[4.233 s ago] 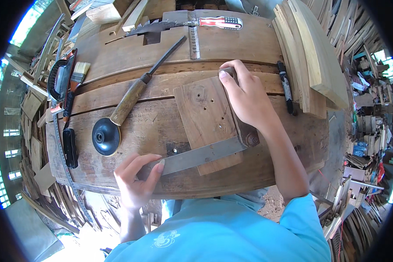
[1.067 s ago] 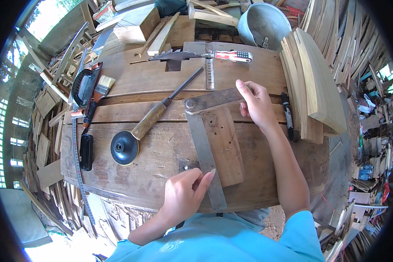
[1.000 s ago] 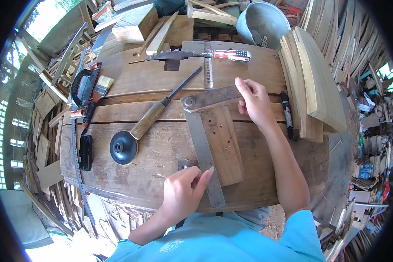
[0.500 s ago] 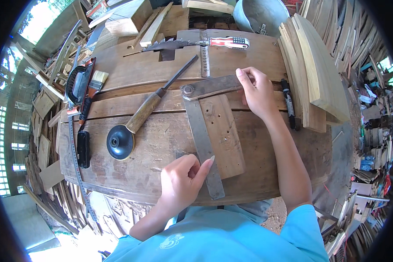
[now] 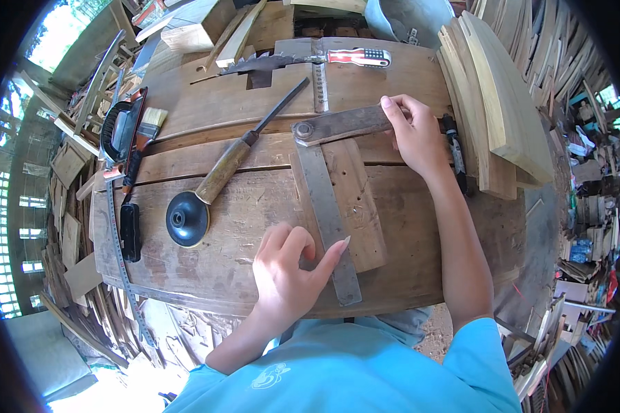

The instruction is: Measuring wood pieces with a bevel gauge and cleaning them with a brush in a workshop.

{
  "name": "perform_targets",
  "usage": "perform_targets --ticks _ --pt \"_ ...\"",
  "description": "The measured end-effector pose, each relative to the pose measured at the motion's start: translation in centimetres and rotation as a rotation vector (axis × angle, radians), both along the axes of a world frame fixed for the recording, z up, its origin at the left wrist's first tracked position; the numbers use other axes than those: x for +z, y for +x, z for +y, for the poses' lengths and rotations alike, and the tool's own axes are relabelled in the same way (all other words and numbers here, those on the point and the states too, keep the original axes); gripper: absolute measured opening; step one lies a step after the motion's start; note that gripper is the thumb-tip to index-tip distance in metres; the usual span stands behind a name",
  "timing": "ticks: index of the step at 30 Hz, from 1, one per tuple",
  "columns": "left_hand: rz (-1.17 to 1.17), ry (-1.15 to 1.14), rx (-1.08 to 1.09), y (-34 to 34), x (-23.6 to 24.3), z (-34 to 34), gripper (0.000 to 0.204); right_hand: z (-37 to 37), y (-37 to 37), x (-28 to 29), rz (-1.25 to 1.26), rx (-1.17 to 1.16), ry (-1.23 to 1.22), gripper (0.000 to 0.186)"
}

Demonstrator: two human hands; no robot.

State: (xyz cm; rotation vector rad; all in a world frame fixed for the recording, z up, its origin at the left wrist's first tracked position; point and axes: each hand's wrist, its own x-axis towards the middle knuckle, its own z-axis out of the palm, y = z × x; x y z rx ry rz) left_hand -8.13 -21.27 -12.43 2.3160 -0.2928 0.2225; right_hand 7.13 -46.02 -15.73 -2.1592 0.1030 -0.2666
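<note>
A bevel gauge with a dark wooden stock and a metal blade (image 5: 320, 196) lies across a small wooden board (image 5: 355, 199) on the workbench. My right hand (image 5: 417, 134) is closed round the far right end of the stock, thumb on top. Low at the blade's left side is my left hand (image 5: 286, 265), its fingers loosely curled and apart from the thumb. The thumb stretches over the blade near its lower end; whether it presses down I cannot tell. Several small dark holes show in the board, which the blade partly covers.
Left of the gauge lies a wooden-handled chisel (image 5: 231, 165), beside a round black pad (image 5: 188, 219). A hand saw (image 5: 124, 131), brush (image 5: 151, 124) and tape measure (image 5: 129, 230) line the left edge. Behind is a screwdriver (image 5: 358, 58); at right, a marker (image 5: 455, 151) and curved planks (image 5: 506, 103).
The gauge has shifted slightly right and away from me over the board, baring a strip of wood left of the blade. My right hand moved with it; my left fingers have loosened.
</note>
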Motion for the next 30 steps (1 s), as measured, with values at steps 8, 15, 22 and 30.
perform_targets --ticks 8,15,22,30 --pt "-0.049 -0.002 0.0 0.2 -0.5 -0.4 0.036 -0.1 0.3 0.2 0.061 0.011 0.032 0.051" --pt "-0.051 -0.038 -0.015 0.2 -1.6 -0.4 0.047 -0.2 0.5 -0.8 -0.023 0.055 0.185 0.039" --pt "-0.083 -0.045 -0.047 0.4 -1.9 -0.3 0.066 0.2 -0.4 0.9 0.064 0.07 0.265 0.036" --pt "-0.098 -0.021 -0.095 0.6 -2.1 -0.1 0.076 0.3 0.0 0.5 0.011 0.044 0.25 0.037"
